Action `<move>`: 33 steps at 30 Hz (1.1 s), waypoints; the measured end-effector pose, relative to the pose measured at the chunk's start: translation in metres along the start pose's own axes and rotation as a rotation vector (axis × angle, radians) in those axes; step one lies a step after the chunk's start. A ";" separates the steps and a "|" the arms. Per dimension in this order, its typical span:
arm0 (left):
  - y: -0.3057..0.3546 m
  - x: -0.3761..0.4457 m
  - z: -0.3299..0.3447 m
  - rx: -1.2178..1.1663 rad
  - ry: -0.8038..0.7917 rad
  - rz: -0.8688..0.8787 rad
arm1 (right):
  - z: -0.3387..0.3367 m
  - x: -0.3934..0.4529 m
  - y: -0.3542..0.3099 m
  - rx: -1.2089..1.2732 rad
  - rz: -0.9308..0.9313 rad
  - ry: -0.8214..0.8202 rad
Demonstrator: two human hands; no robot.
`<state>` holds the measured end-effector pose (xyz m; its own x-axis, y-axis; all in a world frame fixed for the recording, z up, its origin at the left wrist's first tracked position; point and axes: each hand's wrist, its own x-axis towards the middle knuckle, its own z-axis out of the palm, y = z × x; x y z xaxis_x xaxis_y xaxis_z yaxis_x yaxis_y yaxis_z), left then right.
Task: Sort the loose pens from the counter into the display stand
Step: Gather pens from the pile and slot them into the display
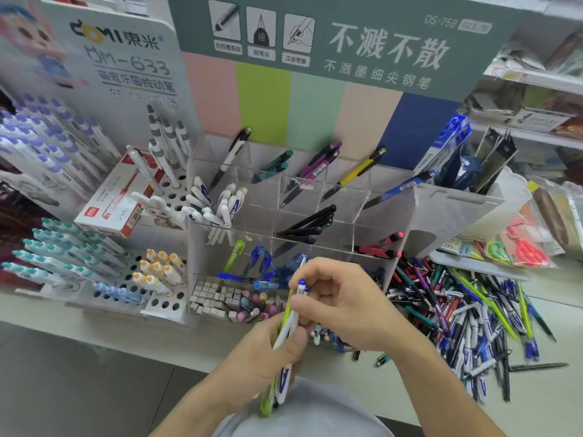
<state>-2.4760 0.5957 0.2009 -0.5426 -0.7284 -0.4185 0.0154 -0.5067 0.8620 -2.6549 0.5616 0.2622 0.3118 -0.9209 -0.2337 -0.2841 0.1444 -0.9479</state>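
Near the counter's [536, 414] front edge, my left hand [268, 351] grips a bunch of pens [285, 329], white and lime green, tilted upright. My right hand [340, 304] pinches the blue-capped top of one white pen [301, 290] in that bunch. Loose pens [467, 313] lie heaped toward the counter's right side, just beside the clear display stand [407, 228], which has pens sorted by colour in its compartments

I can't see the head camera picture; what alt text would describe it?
A person's left hand grips a bunch of pens while the right hand pinches a white pen with a blue tip. Behind is a clear display stand; a pile of loose pens lies to the right.
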 end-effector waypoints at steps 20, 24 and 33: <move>0.033 0.005 -0.002 -0.586 0.509 0.296 | 0.043 -0.011 0.017 0.392 -0.062 0.405; 0.040 0.002 -0.015 -0.436 0.516 0.297 | 0.041 -0.003 0.014 0.154 0.053 0.092; 0.049 -0.022 -0.040 0.050 0.111 0.120 | 0.008 0.042 -0.026 -0.055 -0.065 -0.203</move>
<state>-2.4299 0.5684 0.2407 -0.4430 -0.8302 -0.3385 0.0311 -0.3916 0.9196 -2.6271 0.5222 0.2752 0.5058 -0.8351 -0.2163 -0.3043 0.0618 -0.9506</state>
